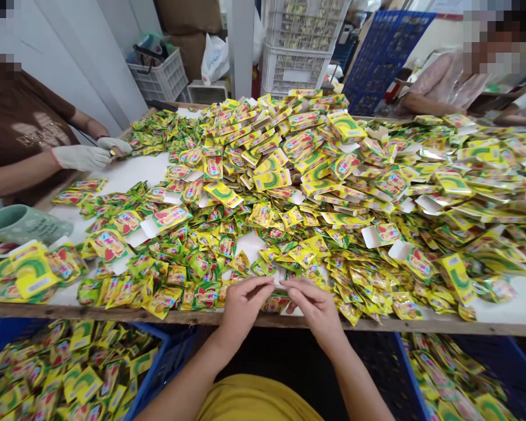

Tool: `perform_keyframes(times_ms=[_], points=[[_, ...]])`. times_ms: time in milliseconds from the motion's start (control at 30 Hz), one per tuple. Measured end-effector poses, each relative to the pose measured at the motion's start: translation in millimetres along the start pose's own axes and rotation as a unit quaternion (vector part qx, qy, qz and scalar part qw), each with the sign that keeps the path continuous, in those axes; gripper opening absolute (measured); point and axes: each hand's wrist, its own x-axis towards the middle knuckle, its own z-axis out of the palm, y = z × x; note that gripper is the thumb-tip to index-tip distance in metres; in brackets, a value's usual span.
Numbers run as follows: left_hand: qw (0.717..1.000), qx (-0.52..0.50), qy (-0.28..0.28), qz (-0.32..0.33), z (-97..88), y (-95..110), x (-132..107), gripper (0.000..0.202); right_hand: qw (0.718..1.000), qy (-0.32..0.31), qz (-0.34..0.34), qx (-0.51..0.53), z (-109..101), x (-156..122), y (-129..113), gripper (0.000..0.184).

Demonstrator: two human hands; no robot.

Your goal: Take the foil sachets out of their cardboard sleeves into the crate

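At the table's front edge, my left hand (246, 299) and my right hand (310, 299) meet, thumbs and index fingers pinched close together. Between and just below them is a small printed carton (275, 303) with white inner flaps, partly hidden by my fingers. Both hands appear to grip its upper end. Loose yellow candy sachets (355, 283) lie to the right, and green and yellow sachets (204, 295) to the left. Beyond them rises a large heap of flat yellow cartons (272, 179), several with open white ends.
A green mug (21, 225) stands at the left. Blue crates (158, 351) with filled cartons sit below the table edge on both sides. Across the left corner, a gloved co-worker (30, 134) handles a small item. Another person (438, 82) sits far right. White crates (296, 70) are stacked behind.
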Motion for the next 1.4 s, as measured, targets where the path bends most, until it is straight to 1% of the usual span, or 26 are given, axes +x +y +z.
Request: perform_keyframes(times_ms=[100, 200, 300, 400, 500, 600, 667, 733, 800, 867, 900, 933, 967, 1000, 1033, 1067, 1100, 1133, 1167, 1200, 1233, 1267, 1300, 1333, 1367, 1400], points=[[0.998, 0.024, -0.002, 0.062, 0.3, -1.8, 2.3, 0.016, 0.999, 0.008, 0.023, 0.021, -1.7, 6.0, -3.4, 0.019], [0.996, 0.037, -0.009, 0.087, 2.5, -0.6, 3.5, 0.015, 0.997, -0.002, 0.054, 0.063, -0.7, 7.0, -2.3, 0.022], [0.992, 0.052, -0.017, 0.11, 6.1, 0.6, 6.1, 0.017, 0.995, 0.016, 0.06, 0.084, 1.9, 7.0, 2.5, 0.02], [0.987, 0.05, -0.031, 0.151, 6.8, -3.5, 10.1, 0.014, 0.996, 0.029, 0.027, 0.075, 3.3, 7.6, 7.3, 0.014], [0.975, 0.054, -0.041, 0.211, 2.5, -13.2, 11.5, 0.014, 0.998, 0.032, -0.018, 0.04, 2.2, 6.4, 11.3, 0.011], [0.958, 0.082, -0.056, 0.269, -4.8, -22.7, 7.7, 0.021, 0.996, 0.033, -0.081, -0.032, 1.0, -0.4, 16.4, 0.011], [0.948, 0.106, -0.077, 0.291, -9.3, -26.3, 2.9, 0.028, 0.984, 0.044, -0.137, -0.104, 2.1, -9.3, 21.0, 0.017], [0.943, 0.114, -0.099, 0.296, -11.2, -27.9, -2.3, 0.031, 0.966, 0.06, -0.189, -0.163, 4.3, -20.3, 26.2, 0.024], [0.941, 0.108, -0.124, 0.297, -9.3, -28.5, -6.2, 0.033, 0.953, 0.067, -0.221, -0.196, 4.7, -29.7, 30.8, 0.031], [0.939, 0.102, -0.153, 0.291, -4.6, -28.2, -7.6, 0.034, 0.949, 0.049, -0.229, -0.213, 0.6, -32.6, 33.6, 0.033], [0.941, 0.1, -0.157, 0.283, -2.5, -27.2, -7.2, 0.033, 0.949, 0.04, -0.223, -0.219, -3.4, -30.6, 34.1, 0.032], [0.947, 0.099, -0.145, 0.27, -1.6, -25.4, -6.4, 0.031, 0.95, 0.039, -0.211, -0.227, -8.4, -26.1, 34.1, 0.03], [0.957, 0.098, -0.114, 0.247, -2.9, -22.3, -5.2, 0.028, 0.949, 0.049, -0.194, -0.242, -13.7, -19.8, 33.7, 0.028], [0.97, 0.093, -0.067, 0.214, -7.1, -17.9, -4.1, 0.025, 0.946, 0.06, -0.176, -0.265, -18.8, -12.0, 33.2, 0.026], [0.982, 0.086, -0.015, 0.167, -15.1, -12.4, -3.3, 0.022, 0.938, 0.069, -0.161, -0.299, -22.9, -3.7, 32.6, 0.023], [0.991, 0.075, 0.022, 0.108, -27.1, -6.1, -3.4, 0.022, 0.925, 0.059, -0.15, -0.345, -25.7, 4.4, 32.1, 0.02], [0.996, 0.065, 0.03, 0.044, -43.1, 0.3, -4.6, 0.023, 0.906, 0.039, -0.143, -0.397, -27.1, 11.7, 31.8, 0.02], [0.998, 0.061, 0.004, -0.019, -62.5, 5.9, -7.5, 0.024, 0.883, 0.011, -0.14, -0.449, -27.2, 17.8, 31.7, 0.025], [0.994, 0.068, -0.05, -0.075, -84.6, 9.6, -12.4, 0.025, 0.858, -0.014, -0.139, -0.494, -26.4, 22.5, 31.9, 0.029], [0.982, 0.088, -0.118, -0.121, -108.2, 10.4, -19.8, 0.025, 0.836, -0.032, -0.141, -0.53, -25.5, 25.8, 32.4, 0.03], [0.963, 0.12, -0.184, -0.158, -132.4, 7.2, -29.7, 0.024, 0.817, -0.043, -0.146, -0.557, -25.0, 27.9, 33.3, 0.028], [0.942, 0.157, -0.231, -0.188, -156.2, -0.6, -42.0, 0.022, 0.802, -0.052, -0.154, -0.575, -25.5, 29.1, 34.7, 0.024], [0.922, 0.194, -0.256, -0.217, -179.2, -13.3, -56.4, 0.022, 0.792, -0.062, -0.162, -0.586, -27.1, 29.8, 36.6, 0.021], [0.905, 0.229, -0.261, -0.246, -200.8, -30.5, -72.3, 0.021, 0.786, -0.071, -0.169, -0.59, -29.8, 30.1, 38.7, 0.023], [0.889, 0.268, -0.249, -0.275, -220.7, -51.2, -89.0, 0.021, 0.787, -0.075, -0.172, -0.588, -33.1, 30.1, 40.5, 0.028], [0.872, 0.312, -0.224, -0.303, -238.5, -73.7, -105.4, 0.022, 0.796, -0.074, -0.168, -0.577, -36.4, 30.0, 41.6, 0.032]])
